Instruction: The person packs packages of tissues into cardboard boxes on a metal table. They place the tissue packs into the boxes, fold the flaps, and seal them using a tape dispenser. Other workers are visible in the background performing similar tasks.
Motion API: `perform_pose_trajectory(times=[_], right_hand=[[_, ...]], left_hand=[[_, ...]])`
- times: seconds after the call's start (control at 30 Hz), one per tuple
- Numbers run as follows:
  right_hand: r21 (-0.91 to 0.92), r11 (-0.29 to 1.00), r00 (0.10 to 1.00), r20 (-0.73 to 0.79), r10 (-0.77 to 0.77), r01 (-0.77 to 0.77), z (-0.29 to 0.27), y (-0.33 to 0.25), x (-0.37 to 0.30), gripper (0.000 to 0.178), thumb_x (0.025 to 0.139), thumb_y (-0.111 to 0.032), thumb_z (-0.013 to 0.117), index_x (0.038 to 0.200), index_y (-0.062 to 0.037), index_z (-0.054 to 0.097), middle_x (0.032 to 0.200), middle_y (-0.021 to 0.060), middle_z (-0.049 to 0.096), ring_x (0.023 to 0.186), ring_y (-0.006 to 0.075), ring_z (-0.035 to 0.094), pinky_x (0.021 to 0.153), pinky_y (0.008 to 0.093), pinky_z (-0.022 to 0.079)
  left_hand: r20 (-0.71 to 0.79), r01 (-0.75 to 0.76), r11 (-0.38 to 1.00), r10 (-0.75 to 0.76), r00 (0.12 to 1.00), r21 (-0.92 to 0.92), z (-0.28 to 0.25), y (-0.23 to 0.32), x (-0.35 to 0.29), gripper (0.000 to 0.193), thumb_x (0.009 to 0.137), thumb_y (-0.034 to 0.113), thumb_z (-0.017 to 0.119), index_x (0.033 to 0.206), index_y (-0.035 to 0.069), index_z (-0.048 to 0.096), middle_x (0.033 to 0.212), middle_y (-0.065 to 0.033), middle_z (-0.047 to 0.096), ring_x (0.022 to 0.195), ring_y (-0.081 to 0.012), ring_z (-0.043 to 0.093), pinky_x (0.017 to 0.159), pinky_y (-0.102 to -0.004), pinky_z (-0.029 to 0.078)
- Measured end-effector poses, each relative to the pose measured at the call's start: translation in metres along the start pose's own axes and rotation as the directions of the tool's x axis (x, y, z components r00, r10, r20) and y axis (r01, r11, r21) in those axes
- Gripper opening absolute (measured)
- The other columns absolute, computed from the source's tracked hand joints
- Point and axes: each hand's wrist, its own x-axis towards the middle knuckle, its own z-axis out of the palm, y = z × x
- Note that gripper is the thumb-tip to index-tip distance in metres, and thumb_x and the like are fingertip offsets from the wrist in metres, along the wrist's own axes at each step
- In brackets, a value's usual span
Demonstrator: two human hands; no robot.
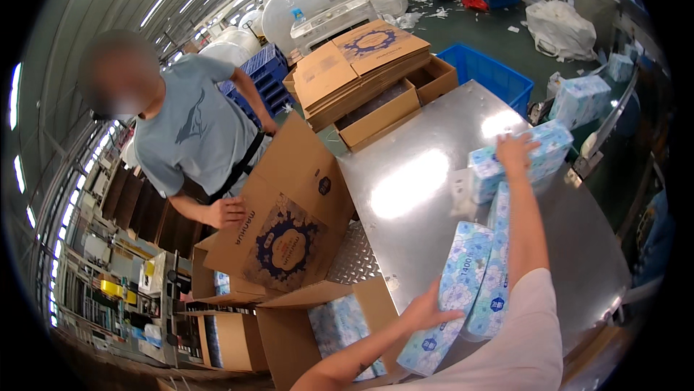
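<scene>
Thumb across the top, fingers curled round the side: the left hand point(428, 311) has the near pack point(452, 297), blue-flowered and slanted, in its grasp over the table point(564, 246)'s near part. Up on the table's far right, the right hand point(515, 154) spreads its fingers over the far pack point(551, 149), in contact, though I can't tell whether they're squeezing. And right alongside the near pack there's the middle pack point(495, 279), same floral print, lying on the table.

Out we go! Hard by the table's near left edge, an open carton point(290, 340) shows more flowered packs point(334, 324) inside. Left of the table, a co-worker point(191, 116) in a grey-blue T-shirt has a hand on a tilted brown carton point(322, 199). Beyond the table's far left corner, flattened cartons point(329, 76) pile up; just past its far edge, a blue crate point(517, 94); farther off, a bulging white sack point(558, 28).
</scene>
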Motion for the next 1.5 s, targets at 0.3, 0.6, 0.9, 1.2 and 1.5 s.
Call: perform_pose_trajectory(times=[0.3, 0.6, 0.9, 1.2, 1.5], right_hand=[[0.242, 0.56, 0.474, 0.333, -0.815, 0.792, -0.019, -0.015, -0.204, 0.045, 0.088, -0.041, 0.046, 0.113, -0.0072, 0.063, 0.118, 0.0224, 0.056, 0.122, 0.0462, 0.038, 0.1, 0.0634, 0.023], [0.201, 0.843, 0.866, -0.063, -0.497, 0.499, -0.024, 0.179, -0.109, 0.051, 0.089, -0.046, 0.05, 0.124, -0.0091, 0.053, 0.12, 0.0173, 0.053, 0.116, 0.0299, 0.048, 0.094, 0.0383, 0.042], [0.779, -0.095, 0.767, 0.576, -0.284, -0.62, 0.002, 0.235, -0.298, 0.058, 0.096, -0.046, 0.04, 0.133, -0.0011, 0.04, 0.124, 0.0089, 0.053, 0.11, 0.0214, 0.052, 0.094, 0.0347, 0.041], [0.869, 0.044, 0.818, 0.48, -0.316, -0.493, 0.03, 0.201, -0.322, 0.056, 0.096, -0.045, 0.04, 0.132, -0.0011, 0.042, 0.123, 0.0091, 0.054, 0.111, 0.0207, 0.052, 0.094, 0.0342, 0.04], [0.864, 0.29, 0.613, 0.498, -0.614, -0.411, 0.103, 0.104, -0.406, 0.055, 0.096, -0.044, 0.04, 0.13, -0.0012, 0.045, 0.123, 0.0093, 0.054, 0.111, 0.0201, 0.051, 0.094, 0.0337, 0.04]], left_hand=[[-0.609, 0.165, 0.729, 0.4, 0.685, 0.664, -0.029, 0.013, 0.003, 0.096, 0.069, 0.05, 0.073, 0.14, 0.004, 0.026, 0.135, -0.0338, 0.031, 0.121, -0.0481, 0.035, 0.095, -0.0609, 0.029], [-0.294, 0.085, 0.824, 0.102, 0.95, 0.559, -0.03, -0.006, -0.023, 0.092, 0.062, 0.03, 0.074, 0.141, 0.018, 0.029, 0.142, -0.0357, 0.012, 0.112, -0.0511, 0.039, 0.094, -0.0516, 0.037], [0.125, 0.198, 0.667, -0.155, 0.98, -0.718, -0.029, -0.049, -0.018, 0.089, 0.083, 0.036, 0.064, 0.146, 0.007, 0.009, 0.143, -0.025, 0.025, 0.133, -0.032, 0.028, 0.104, -0.0418, 0.031], [-0.123, -0.202, 0.75, 0.161, 0.979, -0.63, -0.032, -0.078, -0.095, 0.105, 0.076, 0.034, 0.072, 0.146, 0.006, -0.002, 0.151, -0.0188, 0.003, 0.14, -0.0284, 0.003, 0.112, -0.0388, 0.01], [-0.512, -0.393, 0.875, 0.209, 0.833, -0.283, -0.086, -0.119, -0.339, 0.077, 0.065, 0.016, 0.083, 0.129, 0.0, 0.043, 0.119, -0.0127, 0.056, 0.109, -0.0238, 0.053, 0.096, -0.0391, 0.04]])
